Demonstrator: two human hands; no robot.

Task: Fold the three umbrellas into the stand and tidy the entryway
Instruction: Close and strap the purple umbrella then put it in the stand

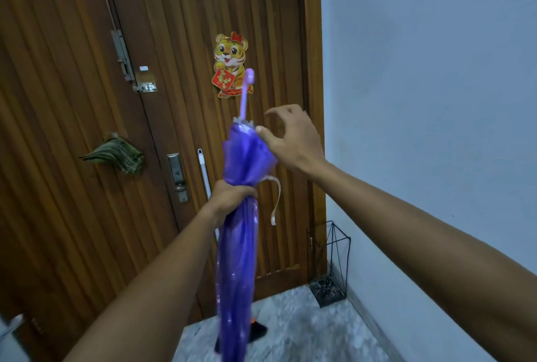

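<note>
The left hand point(232, 194) is clenched round the middle of the folded purple umbrella point(238, 251), which stands nearly upright in front of the person, its pale handle point(249, 76) pointing up. The right hand point(290, 141) is loose, fingers curved and grasping nothing, with the thumb touching the gathered cloth near the top. A pale strap point(276, 202) dangles to the right. Behind is a wooden door point(72, 100) with a tiger sticker point(231, 62). The black wire stand point(334, 263) sits far right, against the wall point(436, 100).

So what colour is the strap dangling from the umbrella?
Pale pinkish white strap, clearest in the head view.
</note>
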